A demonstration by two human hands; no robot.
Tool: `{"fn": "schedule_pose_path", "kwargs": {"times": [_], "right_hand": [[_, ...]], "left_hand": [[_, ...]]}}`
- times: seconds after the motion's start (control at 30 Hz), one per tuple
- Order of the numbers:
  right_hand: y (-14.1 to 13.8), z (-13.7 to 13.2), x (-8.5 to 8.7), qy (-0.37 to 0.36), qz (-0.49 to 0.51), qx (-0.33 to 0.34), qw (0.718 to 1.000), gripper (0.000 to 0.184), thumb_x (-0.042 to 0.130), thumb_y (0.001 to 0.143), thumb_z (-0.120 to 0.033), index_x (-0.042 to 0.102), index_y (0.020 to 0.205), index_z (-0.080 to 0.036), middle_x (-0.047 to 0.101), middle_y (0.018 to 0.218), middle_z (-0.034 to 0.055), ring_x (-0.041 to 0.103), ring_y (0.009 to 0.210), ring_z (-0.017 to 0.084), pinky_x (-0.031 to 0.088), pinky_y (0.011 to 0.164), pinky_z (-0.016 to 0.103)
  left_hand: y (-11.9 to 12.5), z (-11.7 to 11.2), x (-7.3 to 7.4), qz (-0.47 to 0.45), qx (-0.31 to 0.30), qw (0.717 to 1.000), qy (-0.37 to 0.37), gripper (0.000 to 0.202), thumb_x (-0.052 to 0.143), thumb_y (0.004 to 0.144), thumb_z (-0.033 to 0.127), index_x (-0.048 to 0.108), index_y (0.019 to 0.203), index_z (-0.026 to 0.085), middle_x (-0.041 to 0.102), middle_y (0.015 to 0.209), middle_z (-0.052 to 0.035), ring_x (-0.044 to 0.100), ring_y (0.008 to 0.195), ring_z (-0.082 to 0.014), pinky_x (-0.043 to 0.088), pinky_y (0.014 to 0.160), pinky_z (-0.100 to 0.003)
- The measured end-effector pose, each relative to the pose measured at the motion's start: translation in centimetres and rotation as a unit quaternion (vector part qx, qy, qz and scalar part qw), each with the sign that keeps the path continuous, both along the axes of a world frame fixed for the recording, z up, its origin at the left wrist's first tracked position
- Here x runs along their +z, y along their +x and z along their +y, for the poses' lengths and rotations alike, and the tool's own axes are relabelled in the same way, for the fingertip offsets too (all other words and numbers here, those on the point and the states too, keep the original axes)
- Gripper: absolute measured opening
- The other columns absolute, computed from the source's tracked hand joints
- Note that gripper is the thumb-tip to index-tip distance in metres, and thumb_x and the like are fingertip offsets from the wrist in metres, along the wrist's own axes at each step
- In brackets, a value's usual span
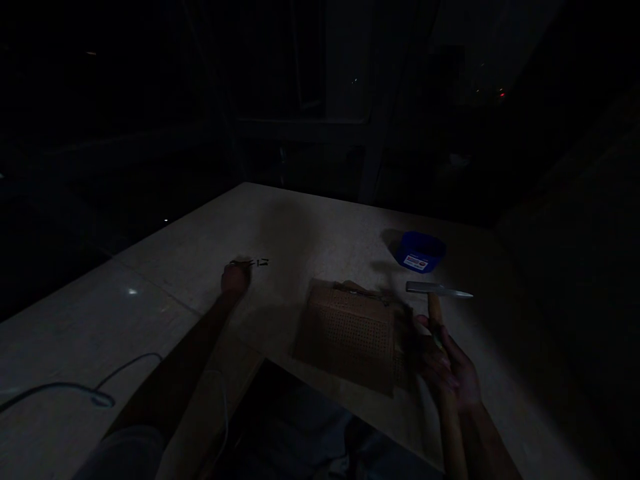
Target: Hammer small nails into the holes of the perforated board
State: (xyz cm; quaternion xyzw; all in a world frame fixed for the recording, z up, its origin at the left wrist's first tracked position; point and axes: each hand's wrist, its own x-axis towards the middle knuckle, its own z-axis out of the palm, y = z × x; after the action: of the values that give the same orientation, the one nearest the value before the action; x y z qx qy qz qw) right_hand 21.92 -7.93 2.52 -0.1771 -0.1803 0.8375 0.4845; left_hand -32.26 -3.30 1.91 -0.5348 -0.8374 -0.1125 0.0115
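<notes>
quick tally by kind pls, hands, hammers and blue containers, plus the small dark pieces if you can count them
Hands: 2 (left hand, right hand)
Hammer: 1
Blue container: 1
Total: 4
Small dark pieces by the left hand: too small and dim to count surely, left out of the total.

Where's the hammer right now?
In the head view, the hammer is right of centre, in the right grip, its metal head showing just below the blue container.
</notes>
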Motion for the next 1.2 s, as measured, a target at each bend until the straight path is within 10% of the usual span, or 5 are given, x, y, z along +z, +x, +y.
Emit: {"fn": "schedule_pose_path", "kwargs": {"times": [0.33,0.8,1.2], "right_hand": [[0.0,0.2,0.1,-0.019,-0.029,-0.027,0.999,0.024,0.062,0.097,-0.028,0.069,0.119,-0.02,0.041,0.054,-0.0112,0.013,0.031,0.001,0.029,0.027,0.008],[-0.1,0.9,-0.7,0.015,0.021,0.028,0.999,0.024,0.055,0.102,-0.032,0.065,0.121,-0.02,0.042,0.055,-0.0119,0.021,0.031,0.001,0.028,0.028,0.008],[-0.4,1.1,-0.5,0.031,0.008,0.02,0.999,0.025,0.061,0.098,-0.033,0.065,0.119,-0.02,0.042,0.054,-0.0132,0.018,0.03,0.002,0.025,0.025,0.009]], "left_hand": [[-1.1,0.0,0.5,0.006,0.004,1.0,0.025,0.038,0.042,0.09,0.022,0.075,0.107,0.013,0.074,0.113,-0.0157,0.068,0.102,-0.025,0.053,0.094,-0.034],[-0.6,-0.4,0.7,0.014,-0.085,0.996,0.036,0.035,0.043,0.089,0.032,0.07,0.103,0.015,0.07,0.12,-0.0167,0.063,0.116,-0.0325,0.049,0.105,-0.047],[2.1,1.2,2.5,-0.062,-0.103,0.982,0.142,0.029,0.046,0.088,0.042,0.066,0.085,0.02,0.074,0.095,-0.0092,0.069,0.093,-0.0297,0.056,0.091,-0.05]]}}
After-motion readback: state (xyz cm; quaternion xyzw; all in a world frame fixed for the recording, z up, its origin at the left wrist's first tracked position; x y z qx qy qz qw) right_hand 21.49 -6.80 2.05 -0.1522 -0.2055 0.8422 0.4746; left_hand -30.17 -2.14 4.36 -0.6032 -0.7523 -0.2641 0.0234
